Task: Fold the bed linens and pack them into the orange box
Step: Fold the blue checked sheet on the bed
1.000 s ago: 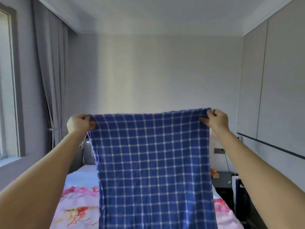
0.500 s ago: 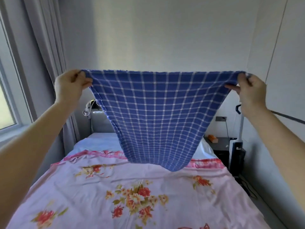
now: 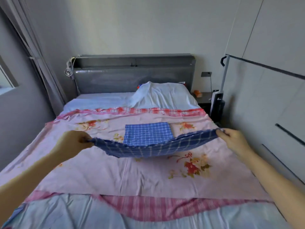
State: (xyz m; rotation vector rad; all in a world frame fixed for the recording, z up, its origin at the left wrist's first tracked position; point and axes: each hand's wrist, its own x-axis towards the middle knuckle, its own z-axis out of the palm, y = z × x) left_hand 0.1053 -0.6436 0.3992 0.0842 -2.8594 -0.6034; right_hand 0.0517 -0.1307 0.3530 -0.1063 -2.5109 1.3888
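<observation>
As hands [image 3: 72,142] [image 3: 234,141] pinch ends, checked cloth [image 3: 148,150] between

Only 2 arms of the person show, each bare along its whole visible length. The left forearm [image 3: 33,176] runs uncovered into the left hand [image 3: 72,142], the right forearm [image 3: 272,177] into the right hand [image 3: 234,140]. The fingernails are too blurred to tell.

The left hand [image 3: 72,142] and right hand [image 3: 234,141] have dropped low; the blue white-checked cotton cloth [image 3: 146,134], earlier hanging upright, now spreads toward 12 o'clock across the pink floral bedsheet [image 3: 115,176].
</observation>
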